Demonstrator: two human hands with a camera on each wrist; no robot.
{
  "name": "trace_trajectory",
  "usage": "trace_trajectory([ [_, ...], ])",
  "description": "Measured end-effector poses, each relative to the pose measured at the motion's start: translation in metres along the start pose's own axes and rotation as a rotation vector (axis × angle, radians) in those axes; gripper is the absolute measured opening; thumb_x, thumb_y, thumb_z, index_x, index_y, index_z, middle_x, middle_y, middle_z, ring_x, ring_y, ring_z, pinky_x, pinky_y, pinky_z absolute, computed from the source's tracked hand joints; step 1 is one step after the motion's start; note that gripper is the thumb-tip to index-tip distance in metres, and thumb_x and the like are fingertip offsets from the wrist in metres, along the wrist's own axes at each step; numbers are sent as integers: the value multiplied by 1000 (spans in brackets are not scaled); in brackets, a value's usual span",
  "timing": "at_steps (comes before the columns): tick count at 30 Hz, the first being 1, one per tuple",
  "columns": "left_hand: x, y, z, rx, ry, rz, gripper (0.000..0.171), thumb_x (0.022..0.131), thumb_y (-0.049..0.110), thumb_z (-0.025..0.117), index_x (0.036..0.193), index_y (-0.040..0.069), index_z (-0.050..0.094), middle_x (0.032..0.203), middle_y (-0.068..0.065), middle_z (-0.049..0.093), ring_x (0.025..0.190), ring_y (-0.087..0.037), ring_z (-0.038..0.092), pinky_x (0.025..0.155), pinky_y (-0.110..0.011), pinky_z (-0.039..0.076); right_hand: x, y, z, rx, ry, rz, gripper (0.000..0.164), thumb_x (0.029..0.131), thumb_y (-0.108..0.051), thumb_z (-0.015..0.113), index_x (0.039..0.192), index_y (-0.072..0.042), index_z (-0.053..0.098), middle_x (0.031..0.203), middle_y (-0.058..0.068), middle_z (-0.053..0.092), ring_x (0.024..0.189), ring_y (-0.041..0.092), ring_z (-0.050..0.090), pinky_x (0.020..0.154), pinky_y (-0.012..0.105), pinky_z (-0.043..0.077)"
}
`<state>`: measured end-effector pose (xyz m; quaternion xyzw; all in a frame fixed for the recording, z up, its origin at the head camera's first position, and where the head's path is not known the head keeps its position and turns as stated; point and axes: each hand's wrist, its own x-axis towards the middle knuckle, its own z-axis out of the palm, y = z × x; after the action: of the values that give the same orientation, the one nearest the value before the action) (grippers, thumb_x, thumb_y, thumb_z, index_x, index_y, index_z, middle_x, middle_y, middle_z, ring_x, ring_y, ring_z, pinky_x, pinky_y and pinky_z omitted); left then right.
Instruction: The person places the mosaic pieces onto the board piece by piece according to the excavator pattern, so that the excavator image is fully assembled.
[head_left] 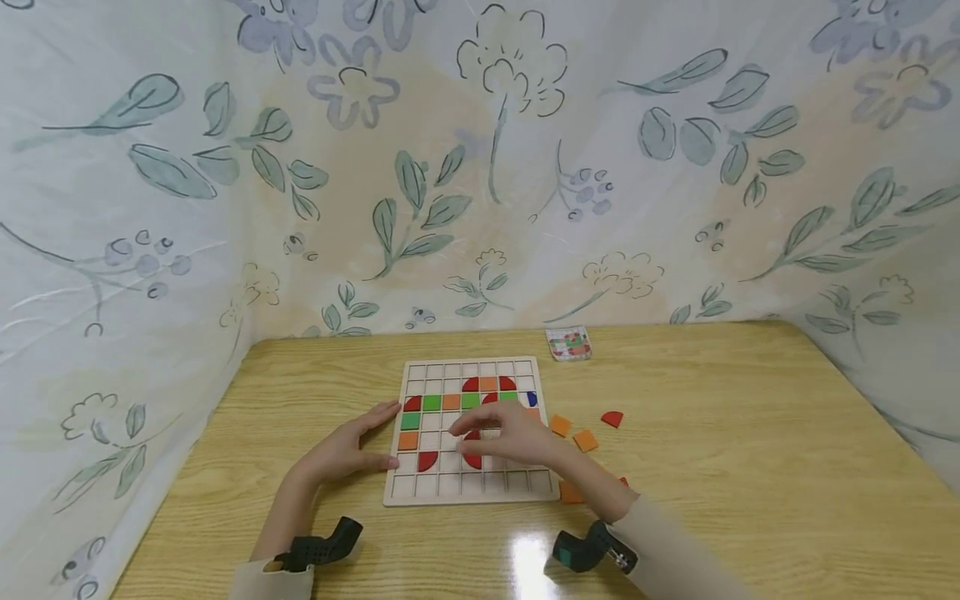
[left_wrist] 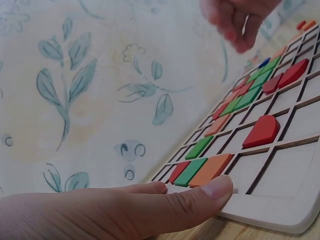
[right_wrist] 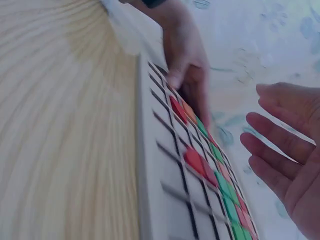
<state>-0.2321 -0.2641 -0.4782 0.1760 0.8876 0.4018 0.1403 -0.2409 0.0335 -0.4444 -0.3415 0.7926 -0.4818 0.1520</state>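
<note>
A pale wooden grid board (head_left: 442, 487) lies on the table, with red, green, orange and blue pieces in some of its squares. My left hand (head_left: 341, 450) rests against the board's left edge, thumb and fingers spread along it. In the left wrist view, the thumb (left_wrist: 218, 187) lies straight on the rim beside an orange piece (left_wrist: 211, 169). Over the middle of the board hovers my right hand (head_left: 517, 435), its fingers loosely bent and nothing between them. It partly hides the red pieces (head_left: 472, 461) beneath it.
Right of the board lie loose orange squares (head_left: 585, 440) and a red quarter-round piece (head_left: 612, 418). More pieces sit partly behind my right forearm. A small printed pattern card (head_left: 569, 343) is at the back. Flowered cloth (head_left: 480, 167) hangs behind the table.
</note>
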Motion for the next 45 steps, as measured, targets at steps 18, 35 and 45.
trace_trajectory([
  [18,0,2,0,25,1,-16,86,75,39,74,145,16,31,152,-12,22,139,-38,15,106,-60,17,-114,33,-70,-163,170,96,22,85,-18,67,104,-9,68,103,2,68,93,15,62,84,34,51],
  [35,0,2,-2,12,-7,-10,86,75,38,74,146,15,30,152,-13,21,139,-38,13,106,-61,16,-139,45,-55,-388,97,-63,24,78,-24,74,101,-20,68,102,-10,65,89,5,56,73,21,49],
  [45,-1,2,-2,-8,-10,-2,86,75,37,74,146,13,30,152,-13,21,139,-38,12,106,-61,16,-137,49,-54,-406,101,-119,23,78,-11,74,99,-19,68,98,-10,65,86,3,57,70,21,50],
])
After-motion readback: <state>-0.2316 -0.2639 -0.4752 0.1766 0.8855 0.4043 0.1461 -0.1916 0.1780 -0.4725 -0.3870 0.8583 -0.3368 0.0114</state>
